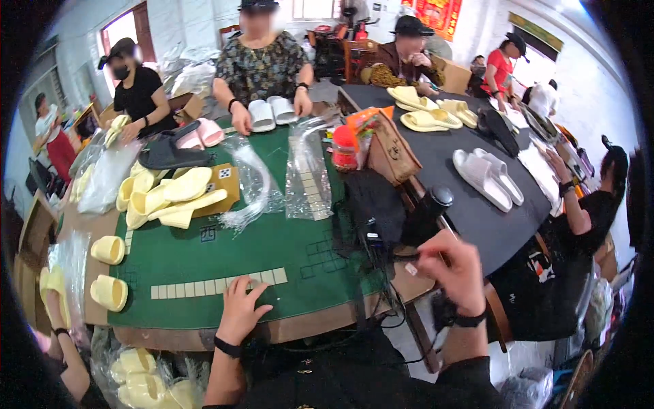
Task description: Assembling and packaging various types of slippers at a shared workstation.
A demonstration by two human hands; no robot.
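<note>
A row of pale mahjong tiles lies face up or down, I cannot tell which, along the near side of the green table mat. My left hand rests at this row, fingers spread over the tiles right of its middle. Past the mat's right edge, my right hand is raised and bent at the wrist, slightly blurred, its fingers curled together. What they hold, if anything, is hidden. A small white piece shows just beside its fingertips.
Yellow slippers and clear plastic bags cover the mat's far left. A red-lidded jar, a brown bag and a black bottle stand at right. White slippers lie on the grey table. Several people sit around.
</note>
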